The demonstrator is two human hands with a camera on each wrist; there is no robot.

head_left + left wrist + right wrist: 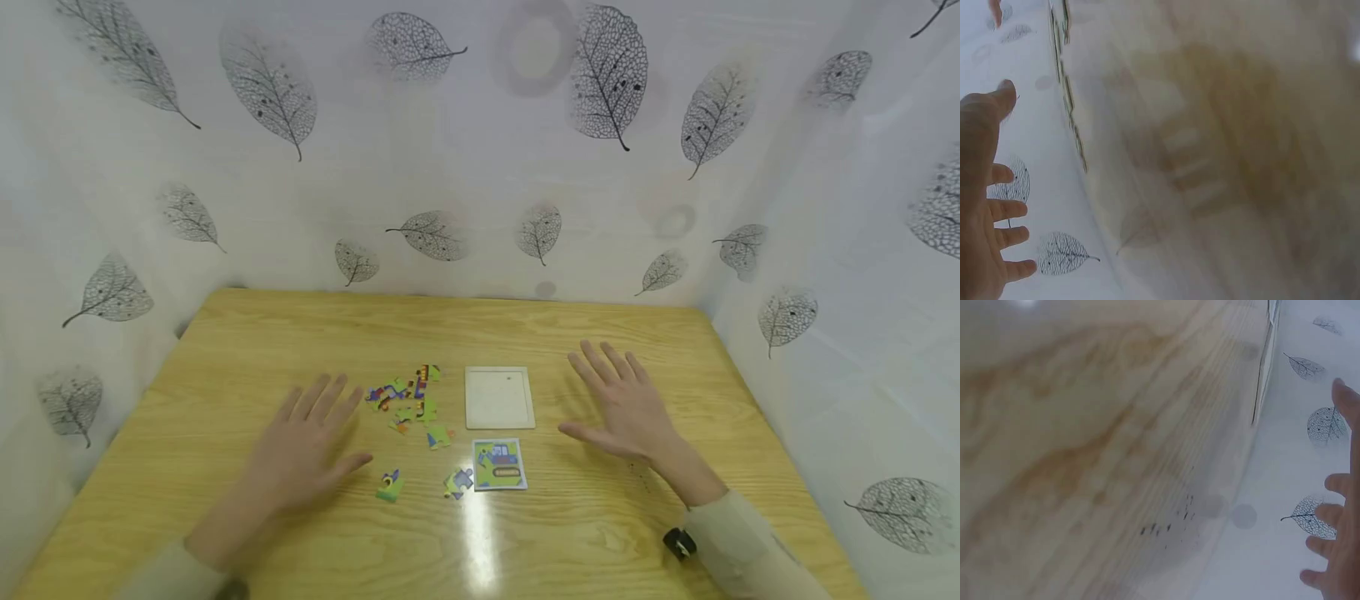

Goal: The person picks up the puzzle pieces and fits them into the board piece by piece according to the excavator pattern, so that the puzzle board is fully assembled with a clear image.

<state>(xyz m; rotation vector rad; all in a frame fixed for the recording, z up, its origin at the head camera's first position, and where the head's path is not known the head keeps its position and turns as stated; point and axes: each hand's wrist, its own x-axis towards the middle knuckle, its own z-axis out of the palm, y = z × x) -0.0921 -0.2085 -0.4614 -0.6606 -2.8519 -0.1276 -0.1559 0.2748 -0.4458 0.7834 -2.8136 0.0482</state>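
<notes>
My left hand (296,454), fingers spread and holding nothing, is just left of a loose cluster of jigsaw pieces (426,410). Apart from that cluster, one green piece (389,486) lies close to the left thumb and another piece (458,481) sits nearer the middle. A white square puzzle tray (498,398) is at the centre of the table. Just in front of it is a small picture card (500,465) showing a blue digger on green. To the right of both, my right hand (626,412) is spread and holds nothing. Both wrist views show straight, parted fingers.
The wooden table (600,533) has a bright glare streak toward its front. White cloth with grey leaf prints (480,167) rises behind it and along both sides. A dark band-like object (679,543) is at the right sleeve.
</notes>
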